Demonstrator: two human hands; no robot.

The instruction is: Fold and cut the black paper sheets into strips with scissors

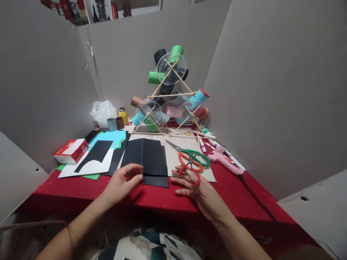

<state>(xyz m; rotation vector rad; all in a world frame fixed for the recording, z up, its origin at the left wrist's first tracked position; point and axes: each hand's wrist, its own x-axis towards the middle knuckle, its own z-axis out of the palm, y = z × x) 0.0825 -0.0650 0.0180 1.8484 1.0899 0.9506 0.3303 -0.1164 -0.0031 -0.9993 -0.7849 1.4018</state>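
Note:
My left hand is at the near left corner of a folded black paper sheet. Its thumb and fingers are curled onto the sheet's edge in a pinch. My right hand lies flat on the red tablecloth just right of the sheet, fingers stretched and apart. It reaches the handles of the orange scissors, and one orange loop lies over its fingers. A pair of green-handled scissors is crossed with the orange pair on a beige board.
A stick frame with plastic cups and coloured paper rolls stands at the back. A pink glue gun with its cord and markers lie right. Paper sheets, a red box, small jars and a plastic bag are left. Grey panels wall the table.

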